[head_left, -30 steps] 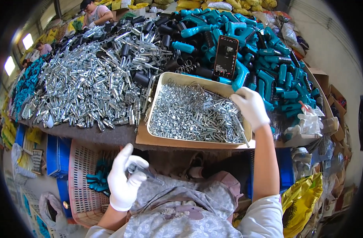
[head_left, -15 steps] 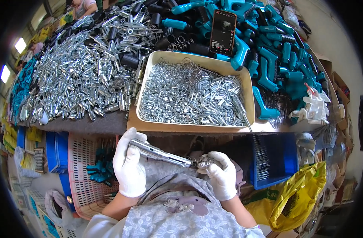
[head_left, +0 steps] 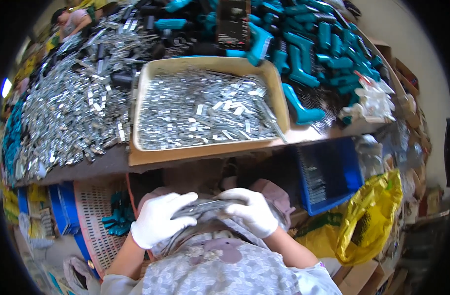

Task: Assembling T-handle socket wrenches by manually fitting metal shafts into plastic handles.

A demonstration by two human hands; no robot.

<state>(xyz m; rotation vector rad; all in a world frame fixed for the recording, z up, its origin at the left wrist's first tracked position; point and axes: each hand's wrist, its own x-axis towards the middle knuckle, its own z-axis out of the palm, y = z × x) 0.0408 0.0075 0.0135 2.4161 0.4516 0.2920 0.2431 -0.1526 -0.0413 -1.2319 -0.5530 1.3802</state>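
Note:
Low over my lap, both white-gloved hands hold a slim metal shaft (head_left: 202, 210) lying roughly level between them. My left hand (head_left: 161, 219) is curled about its left end, with the thumb below it. Around the right end close the fingers of my right hand (head_left: 253, 211). Motion smears the shaft, and I cannot make out a spring on it. Just beyond my hands, at the table edge, stands a cream tray (head_left: 225, 63) filled with small metal pins (head_left: 234, 105), sleeves and fine springs.
Heaped metal shafts (head_left: 77, 113) cover the table's left. Teal tool handles (head_left: 298, 54) pile up behind and right, with a phone (head_left: 233, 24) among them. Below are a pink basket (head_left: 89, 211), a blue bin (head_left: 306, 189) and a yellow bag (head_left: 375, 221). Another person (head_left: 77, 22) sits far left.
The view has shifted, so the table appears further left. Both hands have come closer together and lower towards my lap. The shaft, tilted before with a spring at its right end, now lies flatter.

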